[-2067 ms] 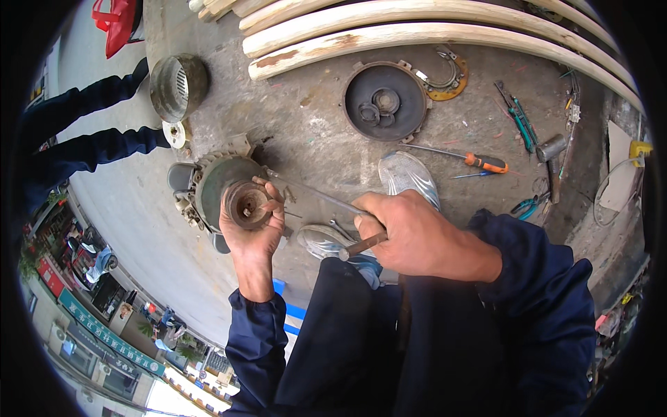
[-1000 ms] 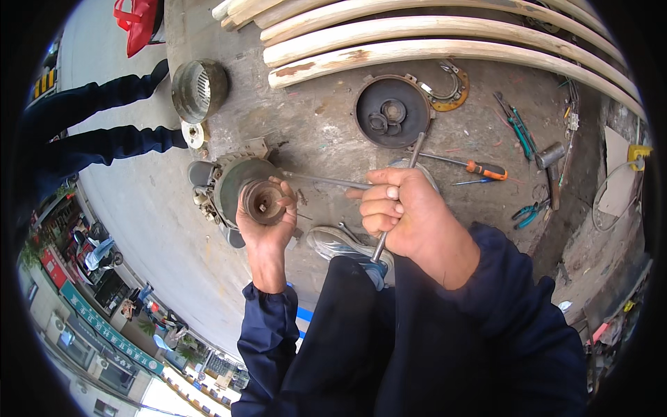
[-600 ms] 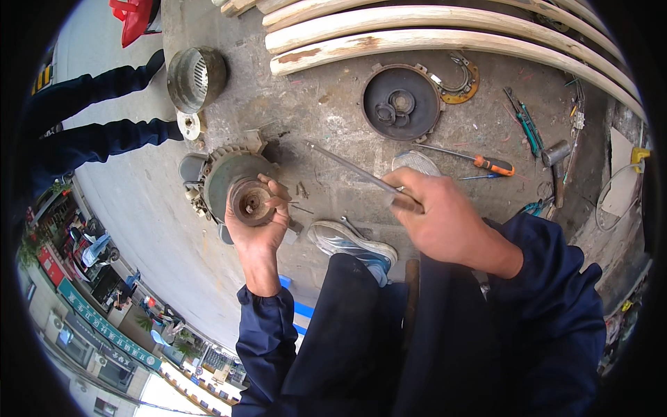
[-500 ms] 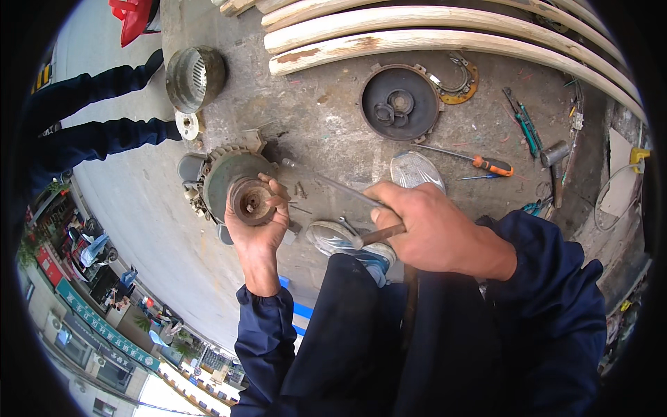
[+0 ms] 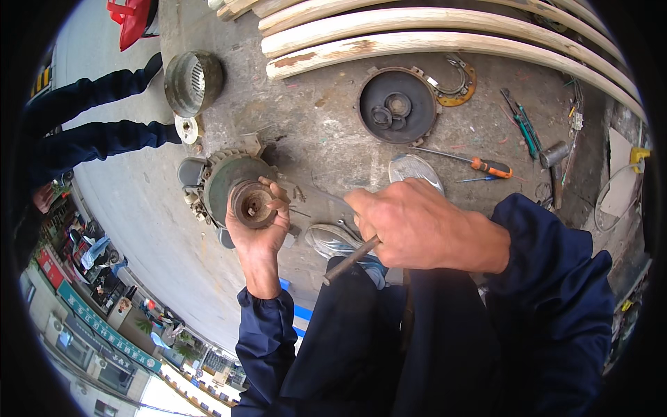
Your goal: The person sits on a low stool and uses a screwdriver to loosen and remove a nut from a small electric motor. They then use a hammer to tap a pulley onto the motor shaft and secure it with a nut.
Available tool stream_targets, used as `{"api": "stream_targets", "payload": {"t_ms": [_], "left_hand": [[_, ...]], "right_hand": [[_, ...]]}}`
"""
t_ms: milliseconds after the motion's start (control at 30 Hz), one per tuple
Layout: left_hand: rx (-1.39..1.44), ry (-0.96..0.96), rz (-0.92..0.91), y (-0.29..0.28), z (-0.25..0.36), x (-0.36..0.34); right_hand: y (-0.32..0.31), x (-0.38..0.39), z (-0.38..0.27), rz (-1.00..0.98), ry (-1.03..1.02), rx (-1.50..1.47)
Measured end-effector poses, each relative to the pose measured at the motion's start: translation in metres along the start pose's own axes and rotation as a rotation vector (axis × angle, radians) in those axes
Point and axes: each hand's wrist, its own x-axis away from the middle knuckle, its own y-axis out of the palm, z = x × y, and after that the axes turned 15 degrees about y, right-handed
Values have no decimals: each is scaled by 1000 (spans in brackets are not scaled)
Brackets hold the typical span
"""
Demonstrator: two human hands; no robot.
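Observation:
My left hand grips a rusty round metal part, cup-like with a hollow, dirt-crusted centre facing up. Fingers wrap round its rim. Behind it on the ground lies a green motor housing with a finned edge. My right hand is closed round a brown metal rod, whose blunt end sticks out below the fist toward my knee. A thin, blurred shaft runs from the same fist toward the housing; whether it is one piece with the rod, I cannot tell.
Beyond my shoes lies a dark round cover holding rings. To the right are an orange-handled screwdriver, green-handled pliers and a hammer. Wooden poles lie at the far side. A person's legs are at left, near a metal drum.
My right fist has turned and shifted slightly left, swinging the rod's blunt end down and left. My left hand keeps its hold on the round part, nearly still.

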Motion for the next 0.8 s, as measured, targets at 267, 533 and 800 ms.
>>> {"api": "stream_targets", "payload": {"t_ms": [267,533,800], "left_hand": [[8,-4,-5,-4,3,-3],[-7,14,-7,-4,1,-4],[-21,13,-8,-4,1,-5]], "right_hand": [[5,1,5,48,-49,22],[3,0,3,69,-92,-5],[-6,-10,7,208,-360,307]]}}
